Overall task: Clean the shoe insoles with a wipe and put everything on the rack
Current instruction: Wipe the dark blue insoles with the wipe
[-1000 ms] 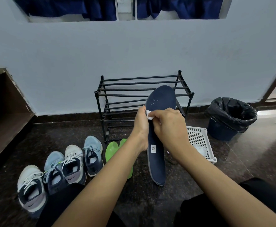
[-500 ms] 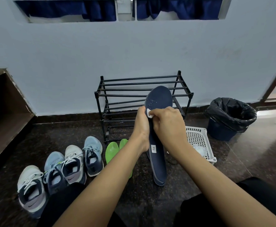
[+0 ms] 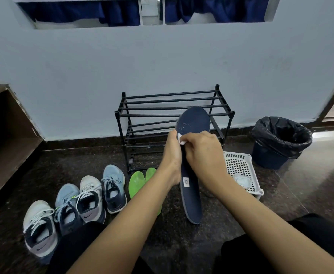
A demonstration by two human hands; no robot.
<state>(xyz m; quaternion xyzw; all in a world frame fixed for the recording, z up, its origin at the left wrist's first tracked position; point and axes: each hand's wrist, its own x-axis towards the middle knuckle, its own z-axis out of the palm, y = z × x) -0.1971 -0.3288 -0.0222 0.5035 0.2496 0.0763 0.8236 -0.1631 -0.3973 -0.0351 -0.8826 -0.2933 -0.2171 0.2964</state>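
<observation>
- Holding, with the left grip (image 3: 172, 155) curled round one long edge at mid-length, a long navy foam shoe insole (image 3: 192, 198) upright before the body, toe up, heel low over the dark speckled stone floor (image 3: 73, 161) (touching it or not: cannot tell).
- Pinching, with the right grip (image 3: 203, 153), a small white wipe (image 3: 182, 141) against the insole's face just below the dusty toe.
- Likely light, thin and bendy along its length, with a cloth face that should not slip; best taken at the narrow waist and backed from behind wherever the wipe presses.
- Overlapping in view the black metal-bar shoe rack (image 3: 152, 115) with the toe end; probably in front of the bars, so mind them when turning.
- Hemmed by two bright green insoles (image 3: 137, 182) lying just left and a white perforated plastic basket (image 3: 239, 165) just right; four sneakers (image 3: 90, 196) farther left, a bin with a black liner (image 3: 281, 139) beyond the basket.
- Leaving, by the look of it, a straight lane ahead to the rack's top bars.
</observation>
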